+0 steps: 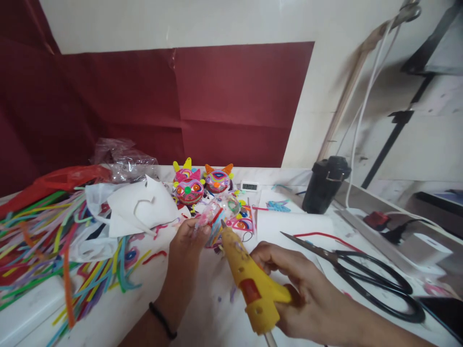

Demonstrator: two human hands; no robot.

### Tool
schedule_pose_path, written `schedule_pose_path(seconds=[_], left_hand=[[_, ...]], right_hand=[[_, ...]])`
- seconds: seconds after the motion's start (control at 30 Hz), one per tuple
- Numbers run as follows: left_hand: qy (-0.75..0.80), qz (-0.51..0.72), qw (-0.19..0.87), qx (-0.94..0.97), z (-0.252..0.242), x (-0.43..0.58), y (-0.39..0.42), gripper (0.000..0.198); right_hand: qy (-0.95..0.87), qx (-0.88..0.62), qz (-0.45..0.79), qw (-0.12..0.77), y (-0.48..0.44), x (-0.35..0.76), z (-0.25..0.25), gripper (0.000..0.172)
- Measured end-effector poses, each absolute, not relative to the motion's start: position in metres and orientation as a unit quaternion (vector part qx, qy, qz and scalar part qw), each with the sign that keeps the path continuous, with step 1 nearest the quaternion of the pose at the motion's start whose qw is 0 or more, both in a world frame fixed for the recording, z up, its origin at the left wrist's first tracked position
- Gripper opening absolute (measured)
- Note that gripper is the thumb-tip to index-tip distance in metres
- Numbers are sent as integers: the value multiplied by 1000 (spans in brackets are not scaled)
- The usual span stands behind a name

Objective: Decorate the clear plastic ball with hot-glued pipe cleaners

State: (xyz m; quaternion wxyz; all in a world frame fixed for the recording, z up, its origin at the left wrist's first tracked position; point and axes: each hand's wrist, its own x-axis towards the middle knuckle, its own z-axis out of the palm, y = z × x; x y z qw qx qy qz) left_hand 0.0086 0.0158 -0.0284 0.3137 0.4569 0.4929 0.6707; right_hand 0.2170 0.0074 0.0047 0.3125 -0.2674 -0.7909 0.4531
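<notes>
My right hand [296, 289] grips a yellow glue gun [249, 284] with a red trigger, its nozzle pointing up and left toward the piece in my other hand. My left hand [190, 238], a black band on its wrist, pinches a small colourful craft piece [217, 214] with clear plastic and painted eye shapes. The nozzle tip sits just below that piece. Behind them stand two finished round painted masks, one pink [188, 189] and one purple with orange ears [218, 180].
A heap of coloured pipe cleaners [39, 241] covers the left of the white table. White paper [139, 207] and plastic bags lie behind it. Large black scissors [365, 274] lie open at right, near a black jar [325, 183], a small digital clock [249, 186] and cables.
</notes>
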Motion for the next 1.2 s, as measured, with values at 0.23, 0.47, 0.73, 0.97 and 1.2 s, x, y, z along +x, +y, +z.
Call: schedule_pose_path(seconds=[0.23,0.47,0.73,0.97,1.2], left_hand=[[503,668,310,452,-30,12,15,12],[508,675,293,449,-28,14,15,11],[497,683,296,447,-27,15,13,11],[501,686,279,449,-28,15,15,12],[512,675,267,458,-29,13,16,13]], right_hand=[[-791,-280,421,345,3,211,4,24],[-797,-263,398,372,2,209,3,24],[-790,-262,420,362,3,209,4,16],[-793,-244,421,366,2,209,5,14],[-786,-237,443,361,3,211,5,15]])
